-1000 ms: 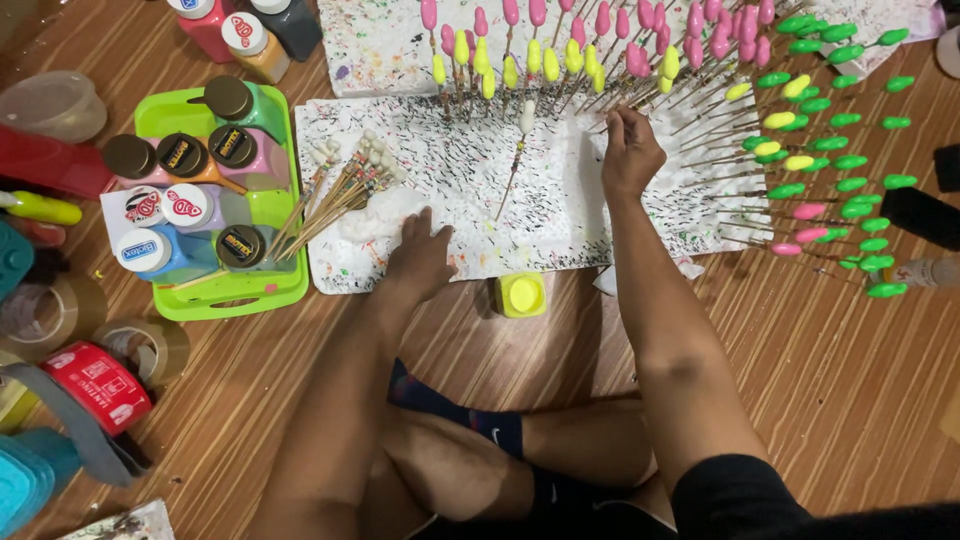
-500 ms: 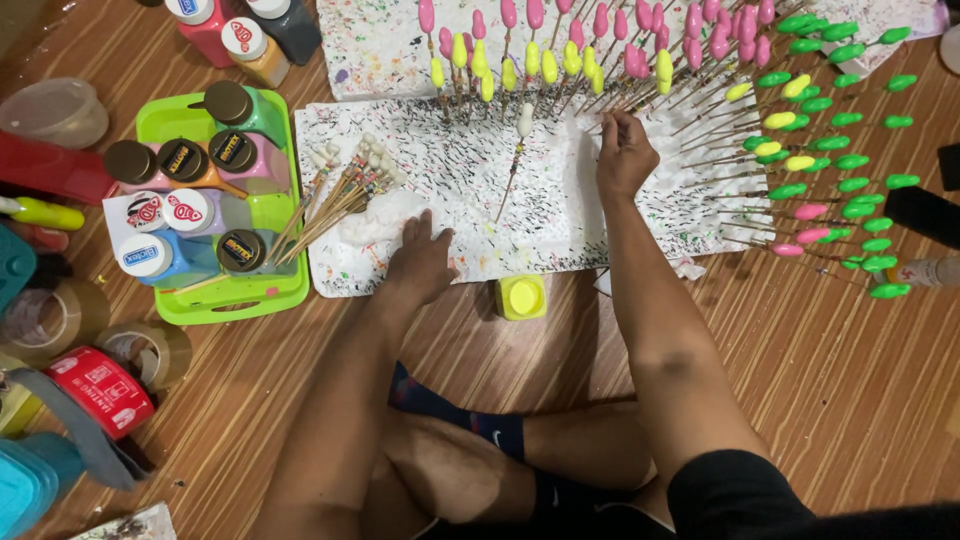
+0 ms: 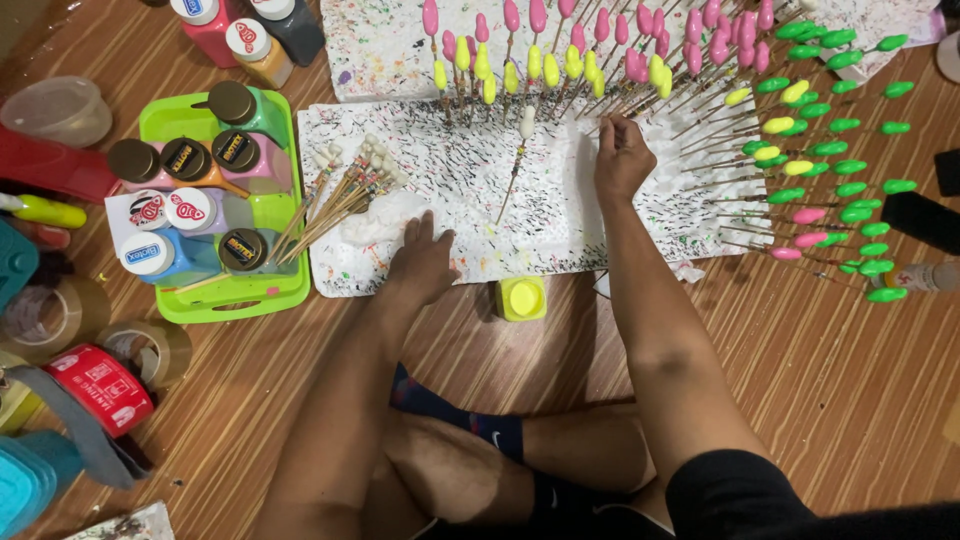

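Tape rolls (image 3: pixel 110 345) and a clear cup (image 3: pixel 58 108) sit at far left on the wood floor (image 3: pixel 850 400), then a green tray (image 3: pixel 250 295) packed with paint bottles (image 3: pixel 190 215). Just right of the tray we see a loose bundle of sticks (image 3: pixel 345 190) with pale unpainted tips, lying on the left end of the speckled white board (image 3: pixel 470 190), long axis running from lower left to upper right. Our left hand (image 3: pixel 420 262) rests flat on the board's near edge, fingers spread and open, holding nothing; the bundle lies just up and left of it, so this hand is the nearer one to those sticks. A small yellow cap (image 3: pixel 522 297) sits on the floor just off the board's near edge, between our two arms. One single stick (image 3: pixel 518 150) with a pale tip leans near the board's middle, between the hands, long axis near vertical in view. Our right hand (image 3: pixel 622 158) is curled loosely with knuckles up on the board's right part, fingertips down among the stick shafts; we cannot tell if it pinches one. Behind it stand rows of yellow-tipped sticks (image 3: pixel 550 70) and pink-tipped sticks (image 3: pixel 640 40), and green-tipped sticks (image 3: pixel 850 190) fan out at far right.
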